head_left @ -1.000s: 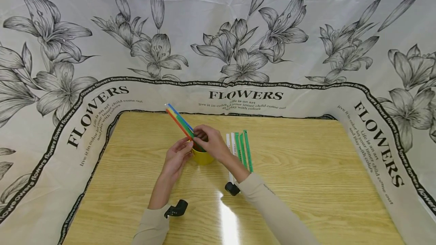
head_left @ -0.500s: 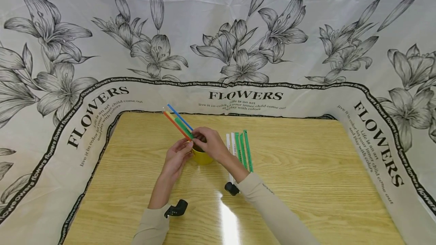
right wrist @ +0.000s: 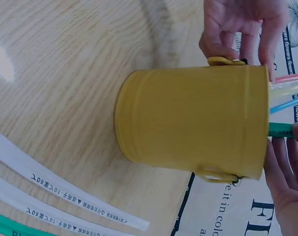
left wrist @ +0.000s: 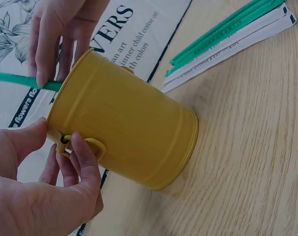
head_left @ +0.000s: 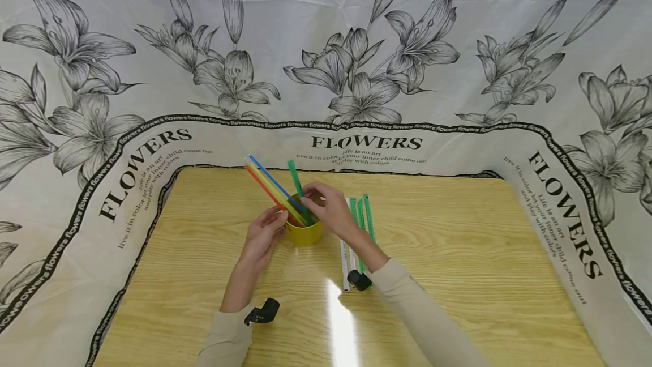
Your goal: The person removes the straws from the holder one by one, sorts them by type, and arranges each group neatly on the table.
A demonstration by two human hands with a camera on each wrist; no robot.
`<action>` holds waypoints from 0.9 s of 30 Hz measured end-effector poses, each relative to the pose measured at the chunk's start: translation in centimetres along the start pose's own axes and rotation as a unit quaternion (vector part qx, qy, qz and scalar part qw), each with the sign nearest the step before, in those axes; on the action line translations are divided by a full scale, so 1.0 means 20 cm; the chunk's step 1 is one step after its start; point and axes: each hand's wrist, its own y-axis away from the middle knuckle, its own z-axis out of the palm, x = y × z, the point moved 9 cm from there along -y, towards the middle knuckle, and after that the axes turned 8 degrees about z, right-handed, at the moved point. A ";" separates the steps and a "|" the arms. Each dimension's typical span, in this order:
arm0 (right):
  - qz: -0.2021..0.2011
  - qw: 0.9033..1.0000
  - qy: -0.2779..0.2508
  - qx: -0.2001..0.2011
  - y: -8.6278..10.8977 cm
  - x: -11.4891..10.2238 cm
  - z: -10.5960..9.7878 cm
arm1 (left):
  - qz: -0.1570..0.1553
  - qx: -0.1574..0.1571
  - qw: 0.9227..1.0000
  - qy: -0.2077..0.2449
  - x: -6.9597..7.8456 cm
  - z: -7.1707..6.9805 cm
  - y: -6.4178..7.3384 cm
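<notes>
the yellow bucket (head_left: pixel 304 237) stands upright on the desk (head_left: pixel 458 254). at its left side the left hand (head_left: pixel 264 239) grips it, thumb at the rim and fingers about the side loop. over its right edge the right hand (head_left: pixel 330 207) pinches a green straw (head_left: pixel 294 173), lower end inside the bucket. red (head_left: pixel 261 182), yellow (head_left: pixel 273 188) and blue straws (head_left: pixel 268 173) lean out leftward from the bucket. right of it lie white wrappers (head_left: pixel 344 265) and green wrappers (head_left: pixel 369 217).

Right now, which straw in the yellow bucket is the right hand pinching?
The green straw; it stands more upright than the red straw and the blue straw.
</notes>
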 end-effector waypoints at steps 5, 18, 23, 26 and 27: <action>0.013 0.999 -0.031 0.040 0.00 0.01 -0.10 | 0.002 0.000 1.000 0.003 0.00 0.00 0.00; 0.071 0.975 -0.195 0.083 0.01 0.05 -0.31 | 0.006 -0.003 1.000 0.010 0.00 0.00 0.00; 0.097 0.954 -0.263 0.110 0.01 0.07 -0.38 | 0.014 -0.004 1.000 0.008 0.00 0.00 0.01; 0.107 0.945 -0.282 0.125 0.02 0.10 -0.43 | 0.021 -0.004 1.000 0.005 0.00 0.00 0.01; 0.112 0.944 -0.280 0.131 0.02 0.11 -0.44 | 0.020 -0.005 1.000 0.005 0.00 0.00 0.01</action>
